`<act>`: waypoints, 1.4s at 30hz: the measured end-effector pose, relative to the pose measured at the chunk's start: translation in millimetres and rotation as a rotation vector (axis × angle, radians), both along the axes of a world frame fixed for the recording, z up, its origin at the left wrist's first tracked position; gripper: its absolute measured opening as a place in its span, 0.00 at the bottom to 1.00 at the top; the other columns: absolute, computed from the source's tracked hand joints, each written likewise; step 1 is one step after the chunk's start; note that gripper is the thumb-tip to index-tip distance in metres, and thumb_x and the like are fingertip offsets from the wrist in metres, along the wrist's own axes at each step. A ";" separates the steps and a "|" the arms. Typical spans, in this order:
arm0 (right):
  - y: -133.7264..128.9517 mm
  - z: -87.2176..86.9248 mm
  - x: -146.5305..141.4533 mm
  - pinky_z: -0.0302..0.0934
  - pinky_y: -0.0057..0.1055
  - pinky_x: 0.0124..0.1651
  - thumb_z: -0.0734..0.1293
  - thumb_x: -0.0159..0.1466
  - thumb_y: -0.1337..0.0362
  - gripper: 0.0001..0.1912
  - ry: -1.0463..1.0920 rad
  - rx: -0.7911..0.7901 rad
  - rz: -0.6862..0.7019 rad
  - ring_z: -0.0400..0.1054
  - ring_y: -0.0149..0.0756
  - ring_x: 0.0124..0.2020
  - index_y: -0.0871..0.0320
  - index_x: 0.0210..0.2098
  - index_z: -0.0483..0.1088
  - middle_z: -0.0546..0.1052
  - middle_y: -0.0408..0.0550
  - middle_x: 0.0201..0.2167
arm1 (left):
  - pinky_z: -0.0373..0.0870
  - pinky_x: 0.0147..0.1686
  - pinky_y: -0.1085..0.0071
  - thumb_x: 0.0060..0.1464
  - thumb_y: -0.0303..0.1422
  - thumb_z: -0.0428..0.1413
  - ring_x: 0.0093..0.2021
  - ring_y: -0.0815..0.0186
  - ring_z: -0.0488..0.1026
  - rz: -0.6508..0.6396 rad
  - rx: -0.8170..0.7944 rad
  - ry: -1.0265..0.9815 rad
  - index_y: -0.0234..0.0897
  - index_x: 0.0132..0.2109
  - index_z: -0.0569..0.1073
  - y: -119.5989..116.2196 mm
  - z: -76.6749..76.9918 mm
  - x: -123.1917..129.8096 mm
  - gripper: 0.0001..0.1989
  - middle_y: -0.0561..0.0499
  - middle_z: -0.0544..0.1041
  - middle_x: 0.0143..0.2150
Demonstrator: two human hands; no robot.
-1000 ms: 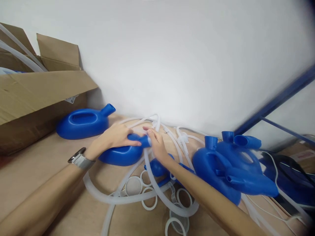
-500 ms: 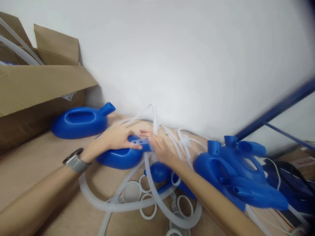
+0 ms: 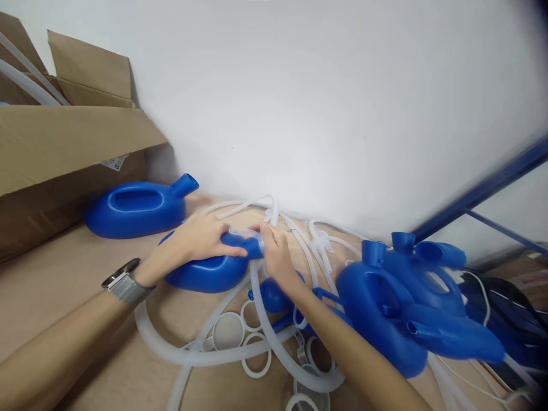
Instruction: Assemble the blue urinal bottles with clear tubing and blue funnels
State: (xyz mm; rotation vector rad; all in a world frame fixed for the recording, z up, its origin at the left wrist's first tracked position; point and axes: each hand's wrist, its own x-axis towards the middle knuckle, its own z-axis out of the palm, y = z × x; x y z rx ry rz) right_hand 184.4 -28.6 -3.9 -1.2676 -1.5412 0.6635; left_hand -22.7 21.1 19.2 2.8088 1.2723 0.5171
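White wall (image 3: 299,103); cardboard box (image 3: 77,137) holds tubes (image 3: 28,84); left hand (image 3: 205,237) clasps blue bottle (image 3: 209,278).

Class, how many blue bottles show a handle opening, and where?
4: the far-left bottle beside the cardboard box; the held bottle under the left hand, opening partly covered; the right cluster's left bottle; and the rear bottle just behind it. Others may be hidden.

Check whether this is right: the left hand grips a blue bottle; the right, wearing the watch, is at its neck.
No: the head view shows the watch on the left wrist. The left hand does grip the blue bottle, with the right hand at its neck.
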 end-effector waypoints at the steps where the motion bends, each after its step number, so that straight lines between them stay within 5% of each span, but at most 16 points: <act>1: 0.9 -0.1 -0.3 0.64 0.38 0.57 0.56 0.73 0.59 0.21 0.013 -0.012 -0.009 0.76 0.42 0.50 0.53 0.38 0.80 0.84 0.46 0.41 | 0.72 0.45 0.59 0.54 0.70 0.53 0.49 0.41 0.79 0.004 0.002 -0.009 0.40 0.34 0.83 -0.8 -0.6 0.5 0.37 0.39 0.80 0.32; 5: 3.3 1.3 1.7 0.63 0.39 0.59 0.57 0.72 0.55 0.21 0.061 -0.054 0.015 0.76 0.44 0.52 0.54 0.40 0.80 0.84 0.47 0.44 | 0.72 0.46 0.59 0.53 0.71 0.53 0.49 0.42 0.80 0.037 -0.022 -0.017 0.42 0.36 0.84 -4.2 1.9 -0.5 0.37 0.40 0.83 0.36; 10: 0.0 13.8 10.8 0.65 0.39 0.58 0.58 0.73 0.44 0.26 0.048 -0.067 0.152 0.76 0.44 0.51 0.54 0.39 0.80 0.83 0.47 0.39 | 0.70 0.43 0.65 0.67 0.62 0.40 0.43 0.52 0.81 0.009 -0.184 -0.096 0.42 0.39 0.85 -5.2 12.3 -8.2 0.38 0.44 0.85 0.38; 13: -3.2 20.1 13.9 0.66 0.38 0.55 0.65 0.69 0.41 0.24 0.008 -0.096 0.206 0.76 0.44 0.49 0.54 0.39 0.80 0.82 0.46 0.40 | 0.69 0.40 0.67 0.67 0.61 0.42 0.39 0.55 0.80 0.006 -0.222 -0.110 0.42 0.37 0.85 -4.3 15.3 -9.5 0.35 0.47 0.85 0.37; 18: -6.2 14.7 8.6 0.68 0.38 0.49 0.77 0.57 0.48 0.21 0.020 -0.141 0.059 0.75 0.44 0.44 0.55 0.42 0.79 0.82 0.46 0.41 | 0.68 0.37 0.67 0.64 0.61 0.48 0.37 0.56 0.80 -0.033 -0.189 -0.109 0.40 0.35 0.84 -3.5 13.6 -7.4 0.33 0.46 0.85 0.38; 25: -4.5 9.7 -8.5 0.67 0.36 0.48 0.75 0.57 0.44 0.20 0.184 -0.100 -0.037 0.73 0.41 0.40 0.56 0.33 0.77 0.80 0.45 0.34 | 0.69 0.39 0.66 0.61 0.62 0.52 0.40 0.54 0.81 -0.007 -0.167 -0.090 0.40 0.38 0.85 -6.1 14.9 -7.0 0.32 0.44 0.86 0.42; 29: 1.3 6.1 -14.3 0.66 0.36 0.47 0.76 0.52 0.51 0.16 0.220 -0.069 -0.125 0.73 0.42 0.39 0.56 0.29 0.75 0.80 0.44 0.32 | 0.69 0.42 0.66 0.65 0.61 0.44 0.43 0.55 0.81 -0.022 -0.281 -0.141 0.41 0.42 0.85 -5.0 16.3 -9.3 0.35 0.45 0.86 0.46; 36: 2.3 0.0 -15.7 0.65 0.37 0.53 0.71 0.53 0.57 0.09 0.218 -0.010 -0.133 0.74 0.45 0.46 0.55 0.30 0.74 0.81 0.46 0.38 | 0.67 0.40 0.67 0.62 0.63 0.51 0.39 0.54 0.80 0.039 -0.220 -0.090 0.42 0.41 0.85 -2.3 12.2 -6.1 0.32 0.46 0.85 0.36; 42: 0.2 -2.4 -15.2 0.65 0.37 0.49 0.72 0.57 0.50 0.15 0.221 -0.011 -0.122 0.73 0.43 0.43 0.55 0.32 0.73 0.80 0.47 0.39 | 0.67 0.39 0.66 0.64 0.61 0.49 0.39 0.52 0.80 0.083 -0.181 -0.048 0.42 0.40 0.85 -4.3 9.7 -4.5 0.31 0.45 0.84 0.34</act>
